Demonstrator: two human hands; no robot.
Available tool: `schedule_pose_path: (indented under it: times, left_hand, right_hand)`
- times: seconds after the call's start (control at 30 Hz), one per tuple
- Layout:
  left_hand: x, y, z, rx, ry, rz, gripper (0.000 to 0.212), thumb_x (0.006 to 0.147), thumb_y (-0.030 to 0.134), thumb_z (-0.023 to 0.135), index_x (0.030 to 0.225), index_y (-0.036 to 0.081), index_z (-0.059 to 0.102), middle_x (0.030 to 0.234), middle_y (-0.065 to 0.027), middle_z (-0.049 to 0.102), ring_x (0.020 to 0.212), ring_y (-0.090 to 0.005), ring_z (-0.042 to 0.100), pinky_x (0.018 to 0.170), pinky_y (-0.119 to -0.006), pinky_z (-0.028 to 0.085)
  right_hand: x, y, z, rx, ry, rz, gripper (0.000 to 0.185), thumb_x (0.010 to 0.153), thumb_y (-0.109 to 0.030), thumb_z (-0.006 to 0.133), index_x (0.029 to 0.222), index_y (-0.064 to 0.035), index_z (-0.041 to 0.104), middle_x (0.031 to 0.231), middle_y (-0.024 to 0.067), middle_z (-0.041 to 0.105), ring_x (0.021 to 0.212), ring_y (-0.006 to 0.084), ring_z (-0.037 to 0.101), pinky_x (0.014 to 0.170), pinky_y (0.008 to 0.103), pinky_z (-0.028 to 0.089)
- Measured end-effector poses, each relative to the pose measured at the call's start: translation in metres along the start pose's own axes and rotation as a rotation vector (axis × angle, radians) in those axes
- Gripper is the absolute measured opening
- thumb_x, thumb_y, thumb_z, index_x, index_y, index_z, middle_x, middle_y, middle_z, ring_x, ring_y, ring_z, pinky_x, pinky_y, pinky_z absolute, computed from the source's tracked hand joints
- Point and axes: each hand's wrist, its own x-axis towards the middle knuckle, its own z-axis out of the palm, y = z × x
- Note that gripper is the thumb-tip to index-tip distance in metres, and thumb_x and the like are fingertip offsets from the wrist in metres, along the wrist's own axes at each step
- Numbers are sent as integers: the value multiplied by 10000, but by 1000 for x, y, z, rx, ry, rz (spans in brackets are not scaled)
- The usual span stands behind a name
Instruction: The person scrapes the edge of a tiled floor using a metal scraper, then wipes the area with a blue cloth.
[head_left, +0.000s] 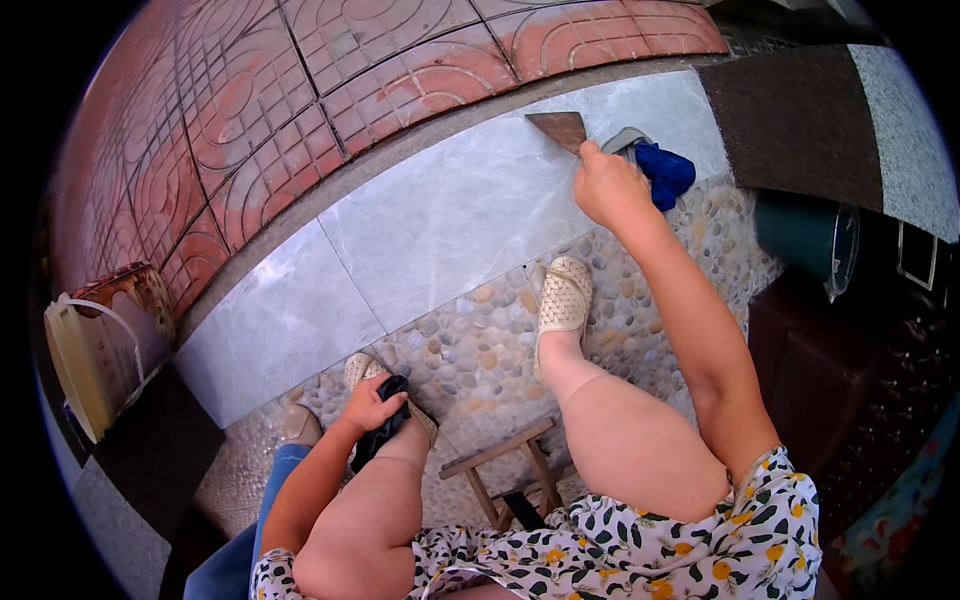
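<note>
My right hand (613, 184) grips a scraper by its handle. Its flared, brownish blade (562, 129) points up and left over the pale grey marble-look tile (465, 202), and I cannot tell whether it touches. Partly behind that hand lies a crumpled blue cloth (666, 174) with a grey piece (628, 139) beside it. Down by my left ankle, my left hand (369, 405) holds a crumpled black item (384, 424), perhaps cloth or thin plastic. My woven beige shoes (565, 294) rest at the tile's near side, on pebbled flooring (480, 341).
Red patterned paving (247, 112) lies past the tile strip. A lidded plastic bucket (112, 360) lies at left. A wooden stool (510, 469) shows between my legs. At right are a dark green bin (799, 232) and dark brown upholstered furniture (817, 360). Another person's jeans-clad leg (281, 480) is at left.
</note>
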Motion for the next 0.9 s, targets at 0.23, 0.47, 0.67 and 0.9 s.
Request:
schedule_pose_path:
  times: [0.23, 0.47, 0.67, 0.9]
  left_hand:
    - [3, -4, 1, 60, 15, 46, 261, 769, 262, 667, 826, 15, 607, 683, -78, 596, 648, -156, 531, 643, -327, 459]
    - [0, -8, -2, 106, 47, 72, 273, 769, 266, 675, 849, 11, 622, 689, -95, 613, 651, -169, 557, 654, -329, 471]
    - [4, -9, -1, 77, 16, 35, 282, 767, 273, 675, 860, 12, 621, 707, -106, 610, 648, -176, 553, 644, -327, 467]
    - [5, 0, 1, 114, 20, 44, 293, 763, 277, 679, 876, 12, 625, 729, -116, 622, 670, -182, 569, 658, -328, 471]
  right_hand:
    - [36, 72, -7, 131, 174, 304, 335, 833, -140, 450, 1121, 2, 546, 1122, 285, 599, 1081, 433, 565, 931, 475, 443]
    - [40, 76, -2, 85, 107, 246, 355, 817, -122, 451, 1140, -11, 547, 1142, 288, 590, 1104, 439, 549, 943, 475, 435]
    - [64, 84, -11, 100, 213, 288, 346, 823, -117, 459, 1138, -2, 547, 1158, 279, 589, 1117, 424, 553, 960, 461, 434]
    - [68, 90, -18, 89, 177, 333, 343, 833, -142, 465, 1136, -4, 549, 1169, 275, 581, 1118, 425, 545, 958, 469, 430]
